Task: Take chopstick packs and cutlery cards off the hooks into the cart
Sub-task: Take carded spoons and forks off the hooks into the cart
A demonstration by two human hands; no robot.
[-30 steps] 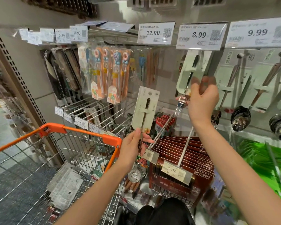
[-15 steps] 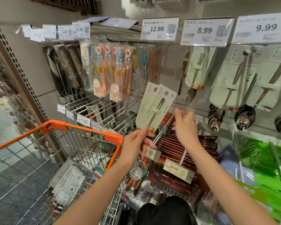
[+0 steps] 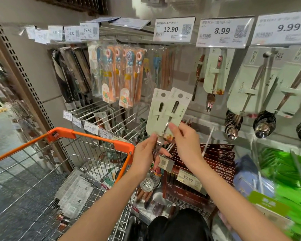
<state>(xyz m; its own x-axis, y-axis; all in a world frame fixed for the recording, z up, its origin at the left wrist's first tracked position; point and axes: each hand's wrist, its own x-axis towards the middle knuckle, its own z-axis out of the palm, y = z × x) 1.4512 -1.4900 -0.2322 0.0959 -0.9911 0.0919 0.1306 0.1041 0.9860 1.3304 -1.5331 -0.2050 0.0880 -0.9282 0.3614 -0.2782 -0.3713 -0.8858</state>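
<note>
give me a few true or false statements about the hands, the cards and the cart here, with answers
1. Both hands hold cutlery cards in front of the shelf. True.
2. The cards are already in the cart. False: they are held up beside its orange handle.
3. The right hand is reaching up to the 9.99 hook. False: it is at the cards' lower edge.
4. Packs already lie in the cart. True.
5. The left hand grips the cart handle. False: it holds the cards' lower end.

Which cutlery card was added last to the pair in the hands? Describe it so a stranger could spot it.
Start at the orange cart handle; right of it, two hands hold two pale green cards fanned together. It is the right-hand card, overlapping the other card, pinched by the right hand.
</note>
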